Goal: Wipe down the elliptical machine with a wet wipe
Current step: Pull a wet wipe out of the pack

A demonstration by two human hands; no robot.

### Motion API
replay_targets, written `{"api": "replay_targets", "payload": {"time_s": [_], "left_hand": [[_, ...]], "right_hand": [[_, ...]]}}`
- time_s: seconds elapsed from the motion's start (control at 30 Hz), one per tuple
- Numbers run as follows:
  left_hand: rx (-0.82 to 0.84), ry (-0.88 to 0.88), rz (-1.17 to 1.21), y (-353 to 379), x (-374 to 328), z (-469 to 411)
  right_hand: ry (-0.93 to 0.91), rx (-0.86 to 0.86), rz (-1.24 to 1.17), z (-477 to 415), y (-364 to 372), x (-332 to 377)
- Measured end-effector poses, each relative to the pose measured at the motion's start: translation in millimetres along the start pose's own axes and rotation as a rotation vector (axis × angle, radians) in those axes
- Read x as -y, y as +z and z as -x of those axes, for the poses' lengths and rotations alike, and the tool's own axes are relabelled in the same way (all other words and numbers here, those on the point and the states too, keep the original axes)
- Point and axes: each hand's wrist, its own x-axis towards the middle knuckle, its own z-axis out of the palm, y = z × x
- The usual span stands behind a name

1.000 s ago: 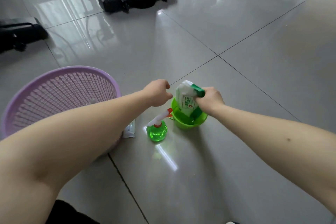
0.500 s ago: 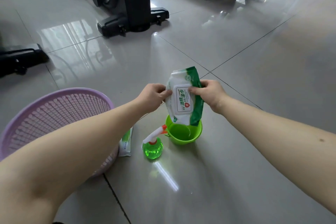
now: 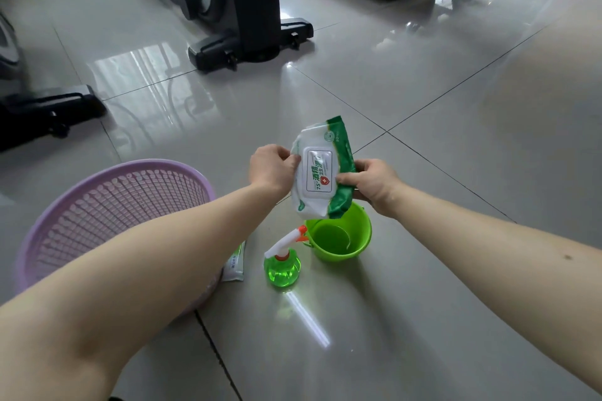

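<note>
Head-worn view, forward-down (wide-angle)

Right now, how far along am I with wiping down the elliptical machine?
Done: the white-and-green plastic pack of wet wipes is off the floor, gripped by the left hand and right hand above the green plastic bucket. In hand: opening it; its flap lid looks shut, no wipe out. Left: pull a wipe, then wipe the black elliptical machine, untouched.

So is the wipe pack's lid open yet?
Shut. The lid lies flat on the wipe pack, no wipe showing; left hand and right hand grip its sides.
</note>
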Motion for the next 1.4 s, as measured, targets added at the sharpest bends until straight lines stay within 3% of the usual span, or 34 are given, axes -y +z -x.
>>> {"api": "replay_targets", "payload": {"time_s": [0.1,0.27,0.5,0.7,0.93,1.1,1.2,1.4], "left_hand": [[0.037,0.087,-0.187,-0.2,-7.1,6.3],[0.349,0.128,-0.209,12.0,-9.2,17.0],[0.277,0.185,-0.374,16.7,-4.0,12.8],[0.359,0.225,-0.4,11.9,-4.0,14.0],[0.421,0.147,-0.171,11.9,-0.7,12.6],[0.349,0.148,-0.188,10.5,-11.1,22.9],[0.394,0.135,-0.092,5.4,-11.7,20.7],[0.262,0.009,0.141,2.4,-0.5,10.9]], "right_hand": [[-0.028,-0.058,0.022,-1.0,3.2,-2.6],[-0.055,-0.107,0.087,-4.1,2.8,-8.8],[-0.035,0.011,0.0,5.1,5.4,-3.6],[0.002,0.051,-0.016,9.6,0.1,-3.3],[-0.028,0.074,0.044,6.7,0.0,-7.0],[-0.052,0.056,0.043,4.0,3.0,-8.3],[-0.017,0.03,0.003,2.0,-2.3,-8.0],[0.095,-0.039,-0.07,0.4,-16.5,-10.1]]}}
